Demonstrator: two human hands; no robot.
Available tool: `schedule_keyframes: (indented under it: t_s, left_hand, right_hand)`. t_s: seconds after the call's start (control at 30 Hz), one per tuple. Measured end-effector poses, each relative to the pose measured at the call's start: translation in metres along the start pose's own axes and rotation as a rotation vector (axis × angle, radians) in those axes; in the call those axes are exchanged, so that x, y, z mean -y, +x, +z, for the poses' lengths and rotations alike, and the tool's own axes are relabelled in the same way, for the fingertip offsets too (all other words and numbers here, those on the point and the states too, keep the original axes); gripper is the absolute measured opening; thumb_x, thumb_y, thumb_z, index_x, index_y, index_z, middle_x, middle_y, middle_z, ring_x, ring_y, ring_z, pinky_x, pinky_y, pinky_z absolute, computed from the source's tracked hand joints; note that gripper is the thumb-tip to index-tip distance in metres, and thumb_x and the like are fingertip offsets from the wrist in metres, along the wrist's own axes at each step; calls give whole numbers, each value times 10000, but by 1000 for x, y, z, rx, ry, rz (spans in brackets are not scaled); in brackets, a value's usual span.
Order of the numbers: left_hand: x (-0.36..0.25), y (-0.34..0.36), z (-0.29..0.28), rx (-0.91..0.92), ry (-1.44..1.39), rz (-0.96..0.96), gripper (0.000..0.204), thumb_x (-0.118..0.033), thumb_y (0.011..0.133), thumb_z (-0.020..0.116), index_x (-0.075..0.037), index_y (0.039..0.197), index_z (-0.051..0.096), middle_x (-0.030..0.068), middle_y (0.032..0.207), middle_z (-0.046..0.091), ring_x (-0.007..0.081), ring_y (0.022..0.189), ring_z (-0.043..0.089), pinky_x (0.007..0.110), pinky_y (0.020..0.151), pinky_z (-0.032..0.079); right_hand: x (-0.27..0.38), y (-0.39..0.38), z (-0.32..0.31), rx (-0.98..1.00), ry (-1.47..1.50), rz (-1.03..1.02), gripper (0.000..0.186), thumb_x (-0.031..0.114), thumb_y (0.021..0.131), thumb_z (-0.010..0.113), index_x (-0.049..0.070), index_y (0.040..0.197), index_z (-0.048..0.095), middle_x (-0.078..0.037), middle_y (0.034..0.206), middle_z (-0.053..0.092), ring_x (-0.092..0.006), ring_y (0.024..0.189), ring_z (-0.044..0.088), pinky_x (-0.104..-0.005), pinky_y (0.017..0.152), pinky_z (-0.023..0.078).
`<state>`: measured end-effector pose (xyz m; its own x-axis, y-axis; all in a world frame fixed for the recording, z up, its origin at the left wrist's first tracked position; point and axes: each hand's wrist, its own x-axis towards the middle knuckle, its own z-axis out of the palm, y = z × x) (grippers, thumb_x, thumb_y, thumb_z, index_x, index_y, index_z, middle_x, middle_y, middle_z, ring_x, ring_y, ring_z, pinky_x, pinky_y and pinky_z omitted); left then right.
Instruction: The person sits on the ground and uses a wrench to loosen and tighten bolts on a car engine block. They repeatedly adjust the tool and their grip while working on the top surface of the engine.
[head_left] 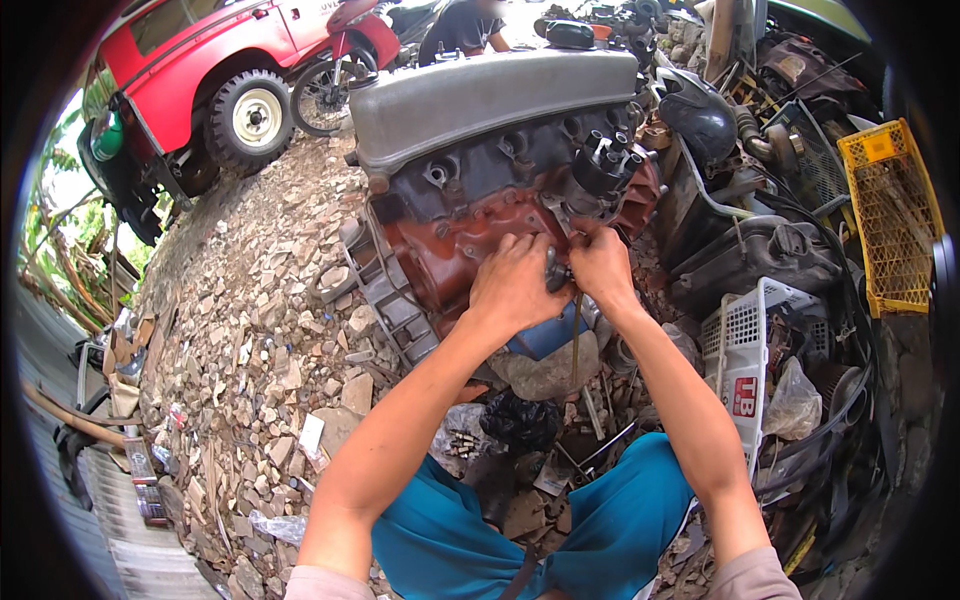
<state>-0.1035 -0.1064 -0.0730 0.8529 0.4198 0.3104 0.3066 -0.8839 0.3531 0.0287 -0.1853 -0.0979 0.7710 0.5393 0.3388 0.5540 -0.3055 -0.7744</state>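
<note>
"How are you posed?"
"Your left hand (pixel 515 283) curls palm-down, your right hand (pixel 604 268) bends inward; between them sits the dark, rounded part (pixel 558 270) beside the red-brown metal engine block (pixel 432 262)."
"Your grip?"
"Fingertips partly hidden; I cannot tell."

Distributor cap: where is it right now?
Head view, right of center: the black distributor cap is toward the engine block's right end, above the right hand and below the gray valve cover.

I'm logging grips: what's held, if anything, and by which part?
Cannot be told: left hand and right hand meet at a dark part by the engine block; they hide any grip.
</note>
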Motion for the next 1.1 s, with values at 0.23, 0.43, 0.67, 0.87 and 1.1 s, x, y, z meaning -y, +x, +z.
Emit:
schedule_keyframes:
  t_s: [0.23,0.43,0.67,0.87,1.1]
  left_hand:
    - [-1,0,-4,38,-32,-9,716,-424,683,785,-23,1234,564,171,1138,659,356,1133,578,490,921,518]
    - [-6,2,-1,20,-52,-37,755,-429,679,800,-30,1269,548,194,1124,654,369,1148,576,495,920,518]
    - [-9,-1,-7,48,-14,-20,852,-427,682,823,0,1337,485,177,1220,636,346,1217,539,484,989,483]
    - [-7,0,-7,10,-72,-6,937,-511,666,831,-39,1394,477,183,1193,644,359,1147,591,482,943,506]
    - [-3,-4,-5,-42,-77,42,893,-563,714,796,-28,1368,508,176,1206,647,345,1145,601,467,963,495]
  right_hand:
    - [19,1,3,61,96,121,389,150,883,535,-40,1193,673,-322,1135,662,-428,1149,627,-442,999,478]
    - [13,5,2,44,152,94,359,136,882,544,-47,1157,685,-312,1065,685,-430,1083,656,-441,965,497]
    - [29,1,6,-25,9,-42,310,130,876,552,-63,1070,698,-327,972,678,-468,1010,652,-489,898,510]
    - [16,21,8,38,122,80,288,135,863,579,-31,1050,722,-297,992,694,-425,1020,677,-453,902,519]
    - [20,14,-3,46,-23,-29,251,155,870,592,-5,997,738,-284,955,697,-460,984,659,-468,875,526]
